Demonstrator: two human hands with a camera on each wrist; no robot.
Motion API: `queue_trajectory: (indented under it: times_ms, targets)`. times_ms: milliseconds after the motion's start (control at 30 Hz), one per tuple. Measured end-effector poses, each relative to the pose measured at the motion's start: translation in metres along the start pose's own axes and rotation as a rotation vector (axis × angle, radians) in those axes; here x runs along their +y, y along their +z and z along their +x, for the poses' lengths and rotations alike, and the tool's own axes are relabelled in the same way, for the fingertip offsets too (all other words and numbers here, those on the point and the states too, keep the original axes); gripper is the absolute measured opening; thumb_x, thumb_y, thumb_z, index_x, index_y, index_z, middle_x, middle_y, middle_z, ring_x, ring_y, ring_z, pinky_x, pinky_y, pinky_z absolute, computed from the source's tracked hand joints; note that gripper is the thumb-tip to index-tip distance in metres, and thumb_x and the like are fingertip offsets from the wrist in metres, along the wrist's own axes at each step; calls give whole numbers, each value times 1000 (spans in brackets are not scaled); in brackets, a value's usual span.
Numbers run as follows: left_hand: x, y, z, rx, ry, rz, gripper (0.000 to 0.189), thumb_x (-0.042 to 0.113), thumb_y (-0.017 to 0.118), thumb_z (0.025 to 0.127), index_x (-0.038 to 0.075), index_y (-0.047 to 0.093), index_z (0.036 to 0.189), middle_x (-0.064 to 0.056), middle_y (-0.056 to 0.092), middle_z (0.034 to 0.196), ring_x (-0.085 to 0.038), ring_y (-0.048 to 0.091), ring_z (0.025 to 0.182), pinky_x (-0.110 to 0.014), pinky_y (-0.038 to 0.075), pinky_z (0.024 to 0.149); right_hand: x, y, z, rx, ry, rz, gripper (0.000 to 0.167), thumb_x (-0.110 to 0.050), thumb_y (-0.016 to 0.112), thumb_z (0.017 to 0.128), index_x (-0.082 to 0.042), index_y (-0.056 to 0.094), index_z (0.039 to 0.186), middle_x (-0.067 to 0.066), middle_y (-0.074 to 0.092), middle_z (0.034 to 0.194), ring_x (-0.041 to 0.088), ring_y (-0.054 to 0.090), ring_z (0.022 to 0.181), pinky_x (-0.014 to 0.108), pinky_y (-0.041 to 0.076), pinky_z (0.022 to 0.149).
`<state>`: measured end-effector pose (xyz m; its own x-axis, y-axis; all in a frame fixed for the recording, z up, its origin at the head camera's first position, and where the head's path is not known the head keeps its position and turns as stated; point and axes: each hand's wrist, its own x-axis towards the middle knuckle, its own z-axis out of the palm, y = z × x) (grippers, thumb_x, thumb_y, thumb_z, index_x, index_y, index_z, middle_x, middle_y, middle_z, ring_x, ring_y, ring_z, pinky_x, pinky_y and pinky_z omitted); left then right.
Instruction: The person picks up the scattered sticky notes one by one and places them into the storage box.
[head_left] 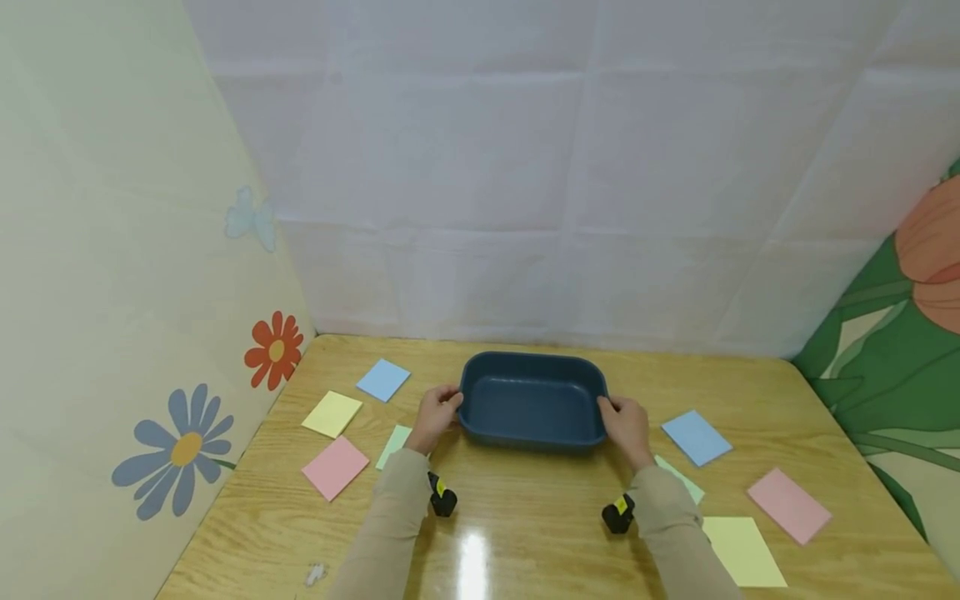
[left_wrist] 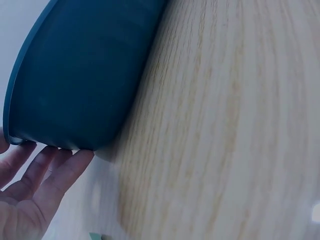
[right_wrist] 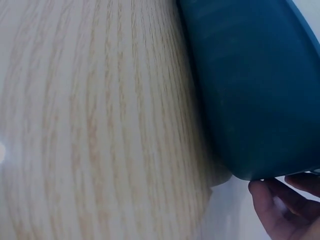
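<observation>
A dark blue rectangular basin [head_left: 532, 408] with rounded corners sits at the middle of the wooden table, its hollow facing up with nothing inside. My left hand [head_left: 437, 417] grips its left end, thumb at the rim. In the left wrist view, the fingers [left_wrist: 60, 175] of that hand press against the end wall below the lip. At the opposite end, my right hand [head_left: 627, 427] holds the basin the same way. The right wrist view shows its fingertips [right_wrist: 260, 192] against the basin's [right_wrist: 260, 95] lower corner and side.
Blue [head_left: 383, 380], yellow [head_left: 332, 414], pink [head_left: 335, 468] and green [head_left: 393, 446] paper squares lie left of the basin. Others in blue [head_left: 697, 437], green [head_left: 681, 481], pink [head_left: 789, 506] and yellow [head_left: 744, 552] lie right. A small whitish scrap [head_left: 316, 574] is near the front left. A white cloth backdrop [head_left: 480, 167] stands behind.
</observation>
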<state>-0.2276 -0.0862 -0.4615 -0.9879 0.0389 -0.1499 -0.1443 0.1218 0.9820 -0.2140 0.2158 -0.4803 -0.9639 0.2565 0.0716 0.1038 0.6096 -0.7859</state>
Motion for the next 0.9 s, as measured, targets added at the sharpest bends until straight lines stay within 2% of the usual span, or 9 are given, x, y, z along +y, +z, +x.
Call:
queue_trajectory:
  times_ms: [33,133,333,500,767,900]
  targets:
    - [4,0,-4,-3,1,5,28,3,46,94,-15,52,114,-25,51,101,-28,58,76,-40,54,66,0,0,0,-1,0,1,31,-19,50,91,6,68,93,12,62,73,19,50,62,26,39,53]
    - [-2,-2,0,-7,-2,5,27,3,46,94,-14,53,113,-25,52,101,-28,58,75,-41,54,65,0,0,-1,0,-4,2,30,-18,50,91,6,68,94,13,63,74,17,50,61,26,39,52]
    - [-22,-3,13,2,-12,-11,26,6,49,93,-11,55,112,-19,53,98,-21,57,71,-39,54,62,0,0,-3,-13,-9,10,30,-18,50,92,5,66,81,5,53,59,16,45,54,26,36,49]
    - [-26,-2,14,25,1,16,26,6,49,93,-10,56,111,-18,53,97,-19,57,69,-34,54,59,-3,-2,-5,-26,-5,20,31,-18,49,92,4,63,76,1,47,54,16,43,52,27,35,49]
    - [-27,-4,14,-8,14,-13,28,6,48,94,-13,54,113,-24,52,99,-33,59,74,-38,54,59,-1,-2,-7,-19,-5,27,31,-18,50,92,5,62,74,1,46,53,15,42,51,26,34,47]
    - [-27,-4,12,-8,16,-16,28,6,48,94,-13,54,114,-25,52,100,-35,59,75,-38,54,59,-1,-2,-8,-17,1,28,30,-18,50,91,4,62,75,1,47,54,15,42,51,26,35,47]
